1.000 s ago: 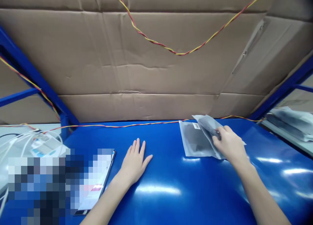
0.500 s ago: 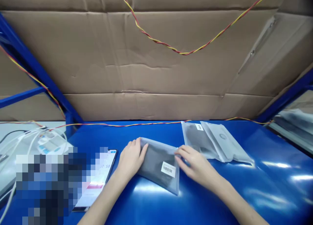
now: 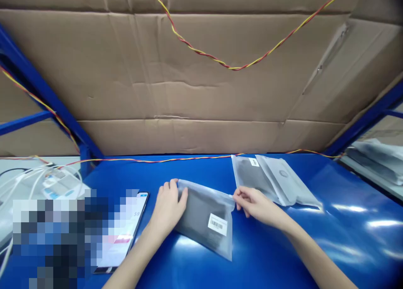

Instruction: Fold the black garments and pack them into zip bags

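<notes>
At the far left we see white cables (image 3: pixel 40 168); then a phone (image 3: pixel 136 222) lies screen up on the blue tabletop (image 3: pixel 261 255), probably so it can be read. Our left hand (image 3: pixel 168 205) grips the left edge of a grey pouch (image 3: pixel 198 213), thumb on top, likely to steady it. That pouch is between our hands, label (image 3: pixel 217 224) up. The fingers of our right hand (image 3: pixel 255 203) pinch its upper right corner, seemingly keeping the top edge taut. Beyond, a pale pouch (image 3: pixel 286 178) overlaps a labelled pouch (image 3: pixel 250 171), apparently out of the hands' way. We count one phone, one held pouch, two lying pouches; the wrapped things (image 3: pixel 378 154) at far right overlap too much to count.
</notes>
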A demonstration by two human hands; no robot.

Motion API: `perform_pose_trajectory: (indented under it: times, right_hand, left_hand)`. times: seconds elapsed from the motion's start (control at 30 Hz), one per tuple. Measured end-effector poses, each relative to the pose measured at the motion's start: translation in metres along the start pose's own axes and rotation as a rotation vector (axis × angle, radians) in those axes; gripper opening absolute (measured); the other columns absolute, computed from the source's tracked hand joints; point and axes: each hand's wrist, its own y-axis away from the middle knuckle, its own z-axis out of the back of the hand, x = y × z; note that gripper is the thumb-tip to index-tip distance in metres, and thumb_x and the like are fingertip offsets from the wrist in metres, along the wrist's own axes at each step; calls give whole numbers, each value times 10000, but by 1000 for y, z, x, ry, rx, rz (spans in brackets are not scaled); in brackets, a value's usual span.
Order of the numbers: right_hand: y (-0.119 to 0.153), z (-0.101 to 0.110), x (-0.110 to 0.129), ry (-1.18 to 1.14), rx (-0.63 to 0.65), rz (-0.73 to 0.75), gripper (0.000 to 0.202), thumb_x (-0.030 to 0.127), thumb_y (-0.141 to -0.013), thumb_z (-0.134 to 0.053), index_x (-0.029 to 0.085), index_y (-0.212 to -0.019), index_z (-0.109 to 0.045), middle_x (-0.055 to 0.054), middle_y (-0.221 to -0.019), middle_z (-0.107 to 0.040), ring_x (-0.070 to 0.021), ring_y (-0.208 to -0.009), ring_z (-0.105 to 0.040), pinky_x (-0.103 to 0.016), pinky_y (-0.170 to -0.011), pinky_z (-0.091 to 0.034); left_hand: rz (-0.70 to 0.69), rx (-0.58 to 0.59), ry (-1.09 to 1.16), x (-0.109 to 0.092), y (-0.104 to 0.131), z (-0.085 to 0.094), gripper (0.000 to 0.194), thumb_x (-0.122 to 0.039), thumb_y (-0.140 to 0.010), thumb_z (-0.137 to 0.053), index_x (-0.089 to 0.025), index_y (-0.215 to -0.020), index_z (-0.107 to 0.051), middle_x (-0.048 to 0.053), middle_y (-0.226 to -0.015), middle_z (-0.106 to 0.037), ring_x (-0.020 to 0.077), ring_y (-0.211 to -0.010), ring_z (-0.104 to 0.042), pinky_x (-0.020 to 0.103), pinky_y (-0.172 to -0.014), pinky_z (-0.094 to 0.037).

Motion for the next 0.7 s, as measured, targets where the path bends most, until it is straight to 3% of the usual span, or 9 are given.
perform_pose_trajectory:
  times: [0.07, 0.13, 0.27, 0.37, 0.53, 0.7]
  right_hand:
    - [1, -1, 5, -34, -46, 86, 265, 410, -959, -397, 213, -809, -493, 10, -728, -621, -126, -568, -564, -248, -554, -428]
    - [2, -5, 10, -17, -118, 160, 252, 394, -966, -391, 217, -814, -485, 20, -708, -589, -131, -598, -565, -253, -578, -435]
    - [7, -14, 21, 24, -149, 275, 238, 357, -977, -386, 218, -818, -497, 17, -717, -559, -131, -625, -545, -246, -581, -437]
    - [11, -21, 26, 29, -133, 329, 236, 334, -984, -384, 219, -818, -506, 11, -751, -574, -131, -660, -542, -239, -605, -436]
    - [14, -33, 29, 74, -114, 415, 204, 283, -982, -382, 218, -824, -493, 16, -755, -561, -126, -661, -521, -239, -638, -410]
    - [14, -27, 27, 147, -168, 430, 202, 255, -972, -379, 218, -805, -486, 12, -741, -546, -134, -651, -501, -248, -627, -388]
  left_hand:
    - [-26, -96, 4, -5, 0, 2, 442, -440, -940, -387, -107, -1193, -528, 186, -1183, -588, 341, -1116, -537, 514, -950, -399]
    - [-155, -151, 65, -12, 2, 5, 398, -427, -948, -407, -154, -1210, -529, 149, -1250, -563, 314, -1196, -485, 506, -1007, -367]
    - [-495, -85, 180, -27, 12, 9, 315, -344, -961, -440, -276, -1251, -542, 46, -1328, -550, 235, -1289, -430, 448, -1083, -333]
    - [-659, -70, 191, -37, 22, 6, 288, -325, -952, -480, -295, -1219, -584, 25, -1298, -593, 226, -1272, -461, 472, -1119, -279]
    - [-658, -37, 291, -46, 30, 2, 197, -248, -966, -449, -247, -966, -646, -9, -931, -722, 179, -1048, -603, 439, -1089, -322]
    - [-613, -14, 256, -44, 22, 11, 169, -244, -941, -482, -252, -883, -640, -27, -894, -720, 193, -1053, -604, 462, -1105, -292]
